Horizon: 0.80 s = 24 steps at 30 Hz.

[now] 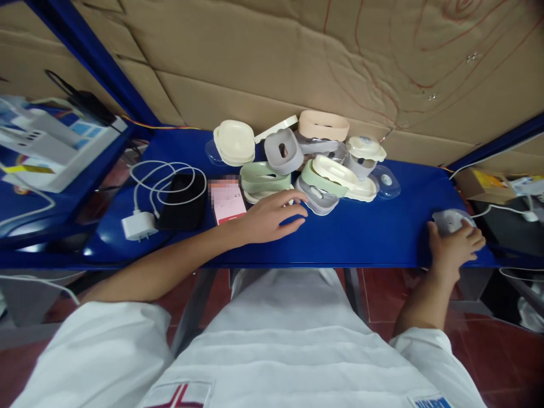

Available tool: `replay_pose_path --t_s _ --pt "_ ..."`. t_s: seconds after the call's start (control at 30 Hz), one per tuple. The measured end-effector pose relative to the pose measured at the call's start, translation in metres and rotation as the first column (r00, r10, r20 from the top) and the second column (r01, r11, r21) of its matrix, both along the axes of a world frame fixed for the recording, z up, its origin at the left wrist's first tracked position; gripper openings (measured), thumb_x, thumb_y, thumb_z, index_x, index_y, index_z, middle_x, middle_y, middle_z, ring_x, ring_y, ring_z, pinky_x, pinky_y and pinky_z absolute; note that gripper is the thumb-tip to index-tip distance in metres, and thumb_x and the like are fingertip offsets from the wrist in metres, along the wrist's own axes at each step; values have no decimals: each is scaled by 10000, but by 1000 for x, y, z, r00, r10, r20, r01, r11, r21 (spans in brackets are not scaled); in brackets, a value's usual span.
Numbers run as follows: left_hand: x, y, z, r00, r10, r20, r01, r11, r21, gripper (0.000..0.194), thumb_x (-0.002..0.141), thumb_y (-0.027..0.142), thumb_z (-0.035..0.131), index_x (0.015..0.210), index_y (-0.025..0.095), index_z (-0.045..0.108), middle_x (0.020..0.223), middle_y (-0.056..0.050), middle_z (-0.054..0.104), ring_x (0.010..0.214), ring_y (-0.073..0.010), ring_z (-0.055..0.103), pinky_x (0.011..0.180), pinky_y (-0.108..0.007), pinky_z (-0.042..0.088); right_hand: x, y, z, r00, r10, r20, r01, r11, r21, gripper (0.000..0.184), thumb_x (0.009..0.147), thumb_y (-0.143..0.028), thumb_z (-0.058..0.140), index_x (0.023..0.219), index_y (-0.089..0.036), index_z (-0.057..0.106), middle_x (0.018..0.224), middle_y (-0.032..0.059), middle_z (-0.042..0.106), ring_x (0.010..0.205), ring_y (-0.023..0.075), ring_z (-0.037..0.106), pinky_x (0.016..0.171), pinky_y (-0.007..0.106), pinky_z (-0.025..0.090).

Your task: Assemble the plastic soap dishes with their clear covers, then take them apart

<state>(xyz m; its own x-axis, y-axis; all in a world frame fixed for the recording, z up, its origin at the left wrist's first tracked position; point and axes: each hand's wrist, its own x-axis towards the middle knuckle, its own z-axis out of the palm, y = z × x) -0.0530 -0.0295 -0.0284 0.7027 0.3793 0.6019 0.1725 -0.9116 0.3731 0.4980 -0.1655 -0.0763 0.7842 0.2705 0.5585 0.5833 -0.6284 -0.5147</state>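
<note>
Nearest, 6 o'clock: white cloth shirt (289, 334); blue-lettered badge (431, 402) at 5, cut off, unreadable. Blue, smooth tabletop (369, 241): straight front edge; bare stretch between the hands. At 3 to 4, right hand (454, 245) lies over a clear, rounded plastic piece (451, 220) near the table's right end; firmness of hold cannot be told. Left hand (283, 217), centre, empty, fingers spread, beside the grey translucent plastic tray (321, 203). Pink-screened phone (227, 201), 9 o'clock, reads "43". Beyond, 11 to 1: heaped cream, green and peach plastic pieces (325, 123); brown cardboard wall (238, 62) behind.
</note>
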Motion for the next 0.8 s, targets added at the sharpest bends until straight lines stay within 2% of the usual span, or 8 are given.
replay_pose_path --t_s 0.17,0.3,0.37,0.47,0.53,0.6,0.7,0.8 --pt "2 -1 -1 999 -32 -33 31 999 -27 164 1094 277 605 1131 236 759 1318 -117 739 1169 -255 753 1003 -412 637 -24 11 -7 990 83 113 -95 989 113 794 516 -852 853 1095 -308 843 1352 321 697 1300 700 548 924 938 311" --pt "2 -4 1 996 -92 -10 89 986 -144 289 1092 258 619 1370 251 700 1379 -134 713 1242 -275 729 1068 -467 634 -65 22 7 937 257 238 -324 894 311 712 676 -834 811 1111 -276 883 1180 245 770 1170 554 703 1030 749 496" --pt "4 -6 -1 987 -143 73 158 945 -287 550 1055 304 706 1583 308 551 1531 -158 622 1271 -289 717 1037 -475 662 -107 22 22 846 407 345 -516 788 336 638 802 -713 810 1275 -286 851 1220 192 780 1175 476 740 1046 661 561" --pt "7 -9 -4 950 -171 263 280 840 -465 1072 919 471 891 1750 441 216 1801 -180 278 1365 -332 679 980 -488 699 -191 22 51 592 687 421 -801 561 209 614 864 -533 863 1451 -393 751 1376 132 741 1288 425 704 1107 625 566" --pt "7 -8 -3 932 -162 323 310 819 -483 1243 854 561 936 1763 469 94 1844 -169 170 1485 -379 596 1086 -559 653 -245 30 67 292 868 401 -950 312 16 696 914 -494 842 1575 -413 639 1398 117 724 1326 417 679 1150 642 554" --pt "3 -4 0 937 -122 329 266 858 -440 1256 840 582 946 1769 432 113 1813 -162 279 1568 -402 507 1247 -626 518 -283 45 79 29 922 386 -981 101 -167 695 958 -481 808 1615 -423 590 1394 101 730 1331 392 675 1160 621 556" --pt "-5 9 4 946 -4 325 123 930 -346 1181 841 619 936 1751 372 226 1767 -148 376 1621 -414 425 1343 -648 377 -307 78 92 -92 951 294 -969 -18 -245 557 1003 -551 744 1533 -393 679 1448 89 714 1379 367 648 1211 598 518" --pt "-12 24 5 945 106 309 -7 952 -306 1161 856 736 863 1744 367 211 1787 -138 324 1621 -408 417 1312 -633 427 -307 109 110 -157 976 148 -975 -130 -179 510 1028 -641 672 1455 -371 743 1459 74 713 1380 343 655 1223 591 508"
